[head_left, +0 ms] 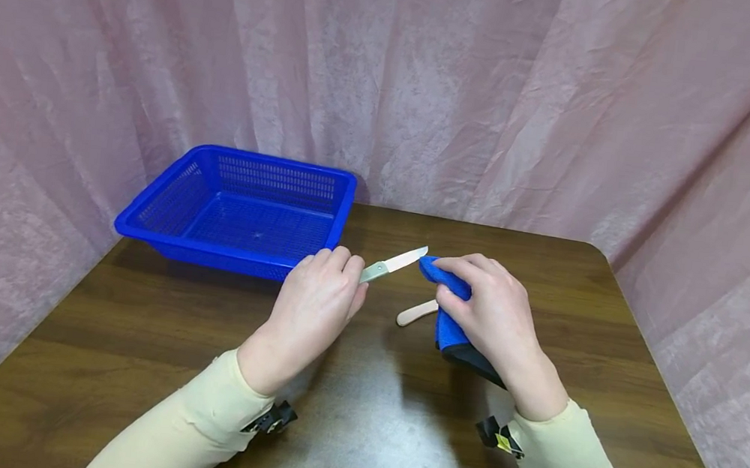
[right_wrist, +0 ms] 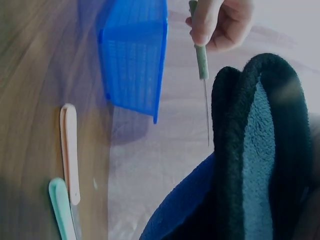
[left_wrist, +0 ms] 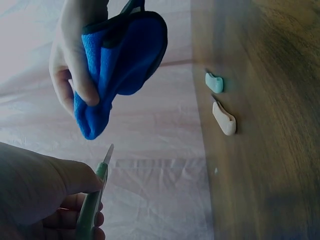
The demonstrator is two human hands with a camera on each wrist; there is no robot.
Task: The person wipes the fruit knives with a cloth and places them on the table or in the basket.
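Observation:
My left hand (head_left: 317,300) grips a small knife (head_left: 385,265) by its pale green handle, its blade pointing up and to the right. Just past the blade's tip, my right hand (head_left: 493,306) pinches a folded blue cloth (head_left: 451,324) with dark edging. Blade and cloth look slightly apart in the left wrist view. On the table below the cloth lies a cream handle (head_left: 416,312); the wrist views show it beside a mint-green handle (left_wrist: 214,82). A bit of blade shows between these two handles (right_wrist: 69,155) in the right wrist view, and the mint one is hidden from the head.
A blue plastic basket (head_left: 230,258) with slotted sides stands at the back left, close to my left hand. The brown wooden table (head_left: 186,366) ends at a pink curtain (head_left: 388,92) behind and on both sides.

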